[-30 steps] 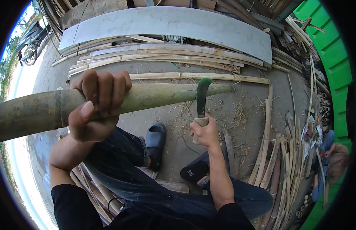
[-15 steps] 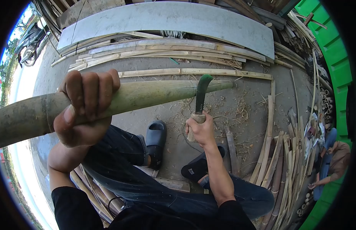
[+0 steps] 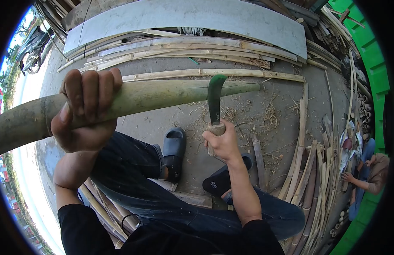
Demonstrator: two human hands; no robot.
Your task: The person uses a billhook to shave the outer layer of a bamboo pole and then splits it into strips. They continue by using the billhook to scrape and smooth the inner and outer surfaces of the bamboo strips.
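A thick bamboo pole (image 3: pixel 163 94) runs from the left edge to the middle of the view and narrows to a split tip at its right end. My left hand (image 3: pixel 86 110) is wrapped round the pole left of its middle. In my right hand (image 3: pixel 222 142) is the wooden handle of a curved knife (image 3: pixel 214 100), held upright. The dark blade lies across the pole near the split, its hooked tip rising above the pole's upper edge. Below the pole, my right hand is apart from it.
Bamboo strips (image 3: pixel 197 73) and a pale sheet (image 3: pixel 184 17) lie ahead. Shavings (image 3: pixel 271 117) litter the floor. More strips (image 3: pixel 309 178) are piled at the right, where another person (image 3: pixel 375 174) sits by a green wall (image 3: pixel 375 80). A motorcycle (image 3: pixel 33 53) stands far left.
The pole and my left hand have shifted slightly up and left in the view. The knife has moved a little left along the pole. The other person has an arm stretched out towards the strips.
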